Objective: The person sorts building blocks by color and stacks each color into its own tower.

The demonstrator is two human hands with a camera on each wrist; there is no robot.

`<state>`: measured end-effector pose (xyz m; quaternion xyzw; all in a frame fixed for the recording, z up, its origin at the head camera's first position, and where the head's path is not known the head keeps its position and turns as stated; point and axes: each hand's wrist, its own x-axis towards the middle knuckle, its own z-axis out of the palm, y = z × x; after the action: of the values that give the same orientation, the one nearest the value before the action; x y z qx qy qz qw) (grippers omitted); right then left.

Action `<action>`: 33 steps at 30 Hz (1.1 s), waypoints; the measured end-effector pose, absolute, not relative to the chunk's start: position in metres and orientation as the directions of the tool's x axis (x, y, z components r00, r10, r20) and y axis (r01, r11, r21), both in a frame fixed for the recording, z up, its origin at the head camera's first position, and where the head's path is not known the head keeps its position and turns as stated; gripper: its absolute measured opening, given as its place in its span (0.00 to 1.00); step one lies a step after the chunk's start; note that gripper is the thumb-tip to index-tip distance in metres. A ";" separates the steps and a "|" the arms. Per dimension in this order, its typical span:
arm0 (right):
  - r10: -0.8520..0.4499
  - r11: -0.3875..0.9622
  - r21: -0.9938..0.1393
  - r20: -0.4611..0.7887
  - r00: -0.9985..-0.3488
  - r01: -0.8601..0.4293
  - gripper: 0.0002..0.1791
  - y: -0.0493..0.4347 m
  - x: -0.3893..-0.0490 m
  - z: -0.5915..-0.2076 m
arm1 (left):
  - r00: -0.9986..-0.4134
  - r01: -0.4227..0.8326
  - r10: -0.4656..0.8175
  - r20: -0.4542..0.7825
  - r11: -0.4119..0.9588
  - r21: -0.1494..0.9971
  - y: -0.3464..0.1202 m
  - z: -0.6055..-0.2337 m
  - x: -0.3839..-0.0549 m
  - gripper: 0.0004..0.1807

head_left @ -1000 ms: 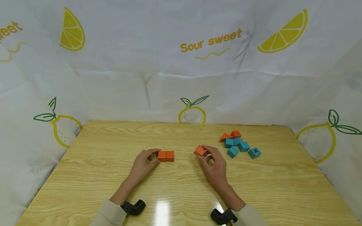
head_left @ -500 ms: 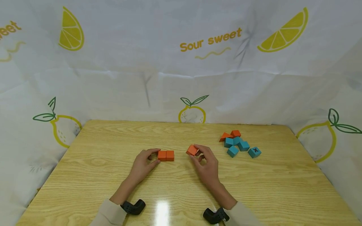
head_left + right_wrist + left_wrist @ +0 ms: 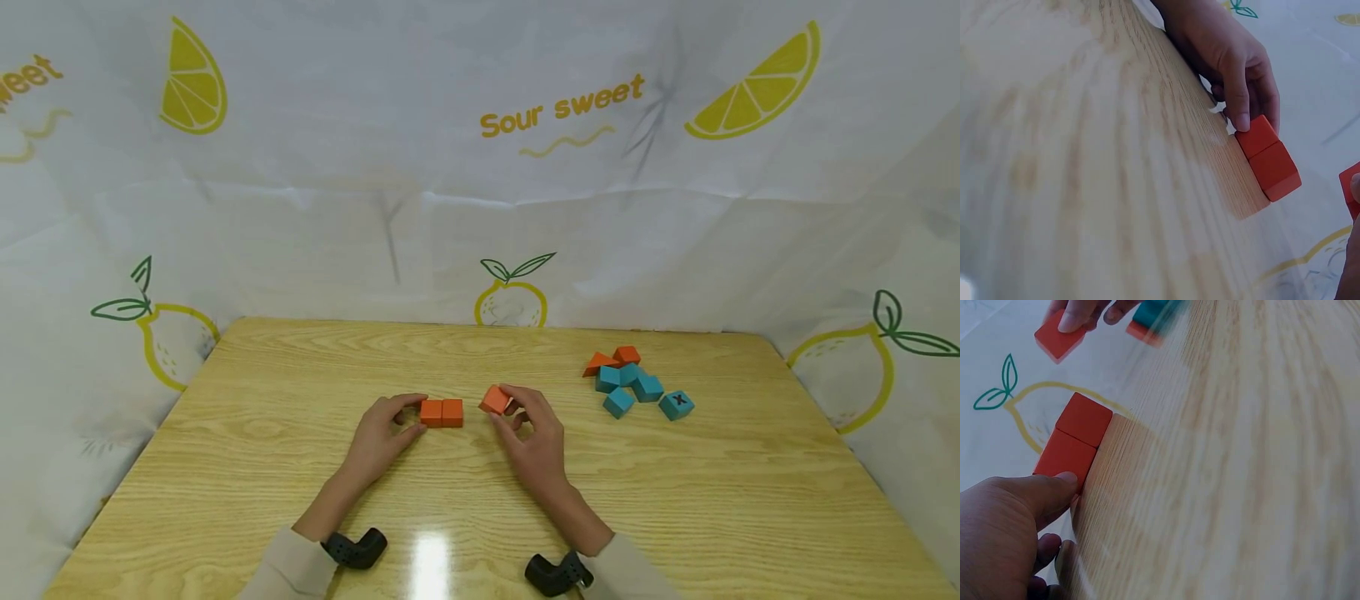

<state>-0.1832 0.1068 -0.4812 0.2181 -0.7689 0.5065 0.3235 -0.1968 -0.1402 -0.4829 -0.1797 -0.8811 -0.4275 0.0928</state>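
Observation:
Two orange cubes sit side by side on the wooden table; my left hand [image 3: 379, 435] pinches the left cube [image 3: 431, 413] between thumb and fingers. The right cube [image 3: 452, 412] of the pair touches it, face to face. A third orange cube [image 3: 494, 399] is pinched in my right hand [image 3: 536, 442], a short gap to the right of the pair and turned at an angle. In the left wrist view this held cube [image 3: 1060, 337] appears apart from the pair. Only an edge of the held cube [image 3: 1350, 186] shows in the right wrist view.
Farther right on the table [image 3: 720, 500] lies a loose group: several blue cubes [image 3: 618, 402], an orange triangular block [image 3: 600, 364] and another orange block [image 3: 627, 356]. A blue cube marked with an X [image 3: 677, 405] lies at its right. A lemon-print cloth [image 3: 337, 250] hangs behind.
My right hand has moved left with its orange cube, narrowing the gap to the pair. The left hand and the two cubes beside it have stayed in place.

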 end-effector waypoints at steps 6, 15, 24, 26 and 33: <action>-0.017 0.369 -0.640 0.720 -0.693 -0.674 0.23 0.099 -0.184 -0.481 | -0.917 0.400 0.239 0.321 0.564 0.723 -0.140 -0.482 -0.196 0.24; -0.038 0.372 -0.625 0.729 -0.683 -0.687 0.25 0.089 -0.183 -0.483 | -0.925 0.380 0.229 0.303 0.570 0.729 -0.139 -0.481 -0.196 0.24; -0.053 0.349 -0.619 0.737 -0.674 -0.704 0.26 0.075 -0.183 -0.482 | -0.925 0.380 0.232 0.302 0.564 0.733 -0.139 -0.481 -0.196 0.24; -0.064 0.359 -0.616 0.734 -0.677 -0.701 0.25 0.072 -0.183 -0.481 | -0.922 0.387 0.233 0.308 0.564 0.730 -0.140 -0.481 -0.196 0.24; -0.125 0.396 -0.583 0.731 -0.671 -0.709 0.25 0.064 -0.185 -0.481 | -0.917 0.399 0.239 0.320 0.567 0.720 -0.140 -0.483 -0.197 0.23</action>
<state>-0.1846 0.0643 -0.4811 0.2680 -0.7780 0.4797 0.3045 -0.1968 -0.1401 -0.4825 -0.1812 -0.8803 -0.4284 0.0933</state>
